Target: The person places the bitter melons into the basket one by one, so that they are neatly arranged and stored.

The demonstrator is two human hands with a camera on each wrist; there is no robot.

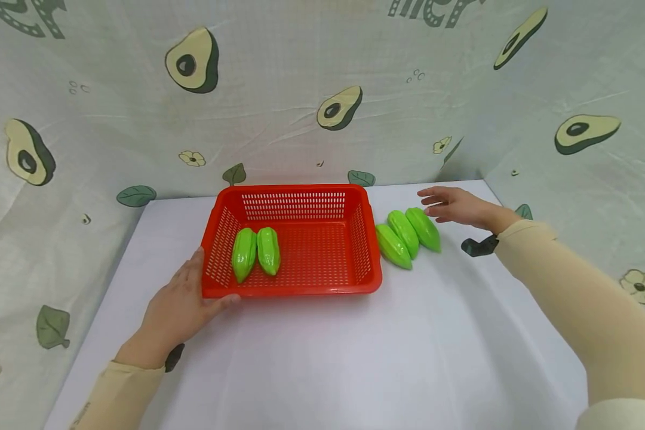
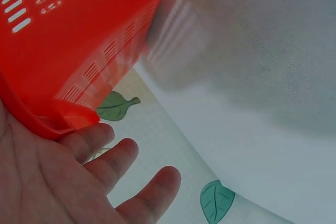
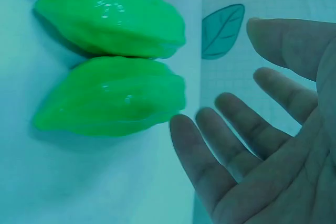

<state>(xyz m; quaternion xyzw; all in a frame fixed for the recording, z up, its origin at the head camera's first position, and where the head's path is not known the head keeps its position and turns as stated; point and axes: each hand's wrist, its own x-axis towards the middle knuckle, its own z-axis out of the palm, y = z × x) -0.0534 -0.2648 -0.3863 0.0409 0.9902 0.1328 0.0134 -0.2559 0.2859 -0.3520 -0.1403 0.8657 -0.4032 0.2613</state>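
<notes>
"Head view first: what is the table [image 1: 322,358] like?"

"It's white and flat, with soft gray shadows [image 1: 470,298]. One of them lies beside the right sleeve [image 1: 575,292]."

"And the room?"

"Big pale cloth [image 1: 279,119] goes up at the back and on both sides. It's a bit creased. It has avocados [image 1: 190,63], green leaves [image 1: 136,196] and pale flowers [image 1: 192,158] on it. Big gray letters [image 1: 430,11] at the top are cut off."

"What's on the table?"

"A red basket [image 1: 295,291], full of tiny holes, near the back. Two green fruits [image 1: 244,255] lie inside, side by side, near its left end. Three more green fruits [image 1: 404,234] lie in a row on the table, just right of the basket."

"Where's the left hand [image 1: 177,304]?"

"Touching the basket's front left corner. The thumb lies along the front rim. The fingers are loose and nearly straight, not wrapped round it."

"And the right hand [image 1: 457,206]?"

"By the far end of the last fruit on the right. Its fingers are spread, a little bent, with nothing in them. I can't tell if a fingertip touches that fruit."
</notes>
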